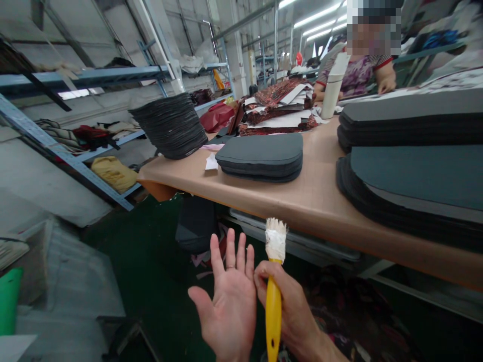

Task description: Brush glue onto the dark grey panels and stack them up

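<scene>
My left hand (234, 296) is held up with its palm toward me and its fingers spread, holding nothing; a ring sits on one finger. Right beside it, my right hand (289, 296) is closed round a paintbrush (273, 301). The brush has a yellow handle pointing down and pale bristles pointing up, with a whitish coating below the tips. Both hands are in front of the table edge, below the tabletop. Past them on the table lies a low stack of dark grey rounded panels (260, 153).
The brown-covered table (317, 176) carries a tall stack of black sheets (169, 125), larger grey panel stacks (418, 176) at right, patterned pieces (277, 108) and a white bottle (332, 90). Across it a co-worker (356, 73) is at work. Blue shelving (94, 75) stands left, near a translucent bin (81, 271).
</scene>
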Demonstrator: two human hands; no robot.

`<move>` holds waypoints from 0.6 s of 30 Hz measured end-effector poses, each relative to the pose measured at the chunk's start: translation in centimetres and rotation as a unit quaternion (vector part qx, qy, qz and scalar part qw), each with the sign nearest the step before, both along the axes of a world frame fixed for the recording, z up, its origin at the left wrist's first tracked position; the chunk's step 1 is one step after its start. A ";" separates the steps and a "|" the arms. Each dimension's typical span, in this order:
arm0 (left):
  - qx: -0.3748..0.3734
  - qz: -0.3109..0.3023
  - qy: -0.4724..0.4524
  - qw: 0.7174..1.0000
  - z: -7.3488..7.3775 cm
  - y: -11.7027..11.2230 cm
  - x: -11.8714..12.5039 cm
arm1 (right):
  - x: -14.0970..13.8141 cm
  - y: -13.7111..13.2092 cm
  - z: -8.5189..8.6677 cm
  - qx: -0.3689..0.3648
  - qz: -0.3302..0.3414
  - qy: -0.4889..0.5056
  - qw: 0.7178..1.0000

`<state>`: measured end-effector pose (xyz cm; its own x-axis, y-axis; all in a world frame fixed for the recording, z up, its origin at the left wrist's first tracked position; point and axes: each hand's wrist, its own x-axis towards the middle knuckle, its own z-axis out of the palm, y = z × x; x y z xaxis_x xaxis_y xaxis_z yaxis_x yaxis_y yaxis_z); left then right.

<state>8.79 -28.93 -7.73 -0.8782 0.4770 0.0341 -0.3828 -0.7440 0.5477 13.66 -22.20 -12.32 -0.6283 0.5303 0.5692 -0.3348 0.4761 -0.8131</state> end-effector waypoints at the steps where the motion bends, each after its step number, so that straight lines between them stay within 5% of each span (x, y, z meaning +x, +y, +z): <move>1: -0.001 0.005 0.001 1.000 0.0 0.0 0.0 | -0.1 0.0 -0.1 0.023 -0.018 0.007 1.000; 5: -0.007 0.021 -0.003 1.000 0.1 -0.2 0.0 | -0.1 0.0 0.0 -0.022 -0.052 -0.012 0.998; 10: 0.004 0.012 -0.019 1.000 0.4 -0.1 -0.1 | 0.0 -0.1 0.3 -0.091 0.019 -0.068 0.993; 18: 0.037 -0.059 -0.108 0.992 0.2 -0.3 -1.0 | -0.1 0.1 0.0 -0.091 0.055 -0.039 0.994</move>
<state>7.84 -29.26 -7.52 -0.8068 0.5806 -0.1099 -0.5724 -0.7217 0.3893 13.57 -22.10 -12.35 -0.7262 0.5462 0.4175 -0.3096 0.2825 -0.9079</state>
